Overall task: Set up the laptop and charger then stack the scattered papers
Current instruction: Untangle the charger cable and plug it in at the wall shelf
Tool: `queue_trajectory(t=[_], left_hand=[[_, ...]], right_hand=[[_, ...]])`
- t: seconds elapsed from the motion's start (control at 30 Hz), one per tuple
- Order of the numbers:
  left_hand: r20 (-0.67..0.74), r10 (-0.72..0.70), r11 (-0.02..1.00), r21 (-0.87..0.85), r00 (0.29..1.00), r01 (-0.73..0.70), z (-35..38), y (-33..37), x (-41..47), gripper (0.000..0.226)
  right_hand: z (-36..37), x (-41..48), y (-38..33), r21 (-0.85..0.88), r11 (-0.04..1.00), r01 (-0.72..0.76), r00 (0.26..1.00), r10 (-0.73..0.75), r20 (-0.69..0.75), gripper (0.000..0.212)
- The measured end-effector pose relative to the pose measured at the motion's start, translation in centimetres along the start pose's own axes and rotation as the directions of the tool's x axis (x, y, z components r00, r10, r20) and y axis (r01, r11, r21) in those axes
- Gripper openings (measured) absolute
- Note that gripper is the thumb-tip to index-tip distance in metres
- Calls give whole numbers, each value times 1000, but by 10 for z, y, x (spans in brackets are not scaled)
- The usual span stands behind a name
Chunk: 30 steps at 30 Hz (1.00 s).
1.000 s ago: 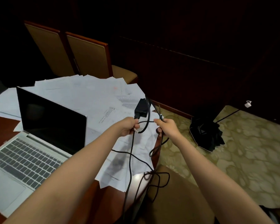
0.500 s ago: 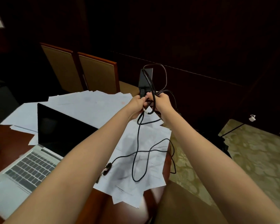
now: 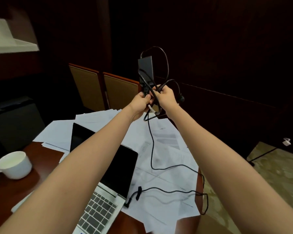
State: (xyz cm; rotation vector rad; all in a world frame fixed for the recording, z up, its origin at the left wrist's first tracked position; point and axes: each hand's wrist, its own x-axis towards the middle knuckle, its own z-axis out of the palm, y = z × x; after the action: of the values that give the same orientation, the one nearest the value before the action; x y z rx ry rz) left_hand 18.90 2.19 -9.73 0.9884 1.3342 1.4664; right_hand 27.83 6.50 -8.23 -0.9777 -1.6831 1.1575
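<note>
Charger brick [image 3: 145,68] raised well above the bench [image 3: 24,191], having hung low over the papers [image 3: 167,166] a second ago. The left hand [image 3: 140,103] grips its lower end, and the right hand [image 3: 166,97] is closed round loops of its cable [image 3: 152,149]. The two hands, apart a second ago, now touch. The cable's long tail, which then dangled in a tangle off the bench edge, lies drawn up across the papers, its connector [image 3: 128,202] just beside the open, dark-screened laptop [image 3: 122,166]. Untangling looks nearly done; plugging in and stacking the sheets remain. A white cup [image 3: 12,164] stands on the dark wood bench to the left, with two padded chairs [image 3: 122,93] behind. Dark walls and a pale patterned floor [image 3: 269,174] lie beyond.
</note>
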Motion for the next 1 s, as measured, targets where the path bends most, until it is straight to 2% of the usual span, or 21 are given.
queue_trajectory(t=[0.1,0.23,0.3,0.33,0.43,0.57,0.7,0.77,0.87,1.0], left_hand=[[-44,-2,1000,20,999,2,-20,1,-9,23],[-149,-25,998,51,989,33,-41,1,-26,23],[-183,-36,996,70,982,50,-53,1,-30,16],[-199,-41,995,82,979,58,-62,1,-32,12],[-219,-56,985,150,974,91,-87,2,-36,10],[-246,-51,959,257,968,116,-142,4,-24,16],[-214,-73,940,311,974,138,-201,7,-5,11],[-173,-86,934,330,981,140,-230,9,5,14],[-124,-118,940,307,985,151,-270,11,17,4],[-91,-128,957,251,988,147,-306,17,26,24]], right_hand=[[19,-2,-3,10,1000,9,998,-9,65,14],[43,-3,-2,1,1000,14,989,-14,149,17],[55,-4,-4,2,1000,19,981,-19,194,8],[62,-5,-5,-8,1000,23,977,-21,214,12],[79,-5,-7,-35,999,33,969,-23,245,22],[116,5,-11,-80,996,39,967,-17,256,14],[169,20,-16,-121,992,46,968,-14,252,8],[199,28,-19,-137,989,47,971,-13,239,11],[238,38,-22,-154,987,55,972,-17,235,23],[275,47,-32,-211,972,102,975,-55,217,17]])
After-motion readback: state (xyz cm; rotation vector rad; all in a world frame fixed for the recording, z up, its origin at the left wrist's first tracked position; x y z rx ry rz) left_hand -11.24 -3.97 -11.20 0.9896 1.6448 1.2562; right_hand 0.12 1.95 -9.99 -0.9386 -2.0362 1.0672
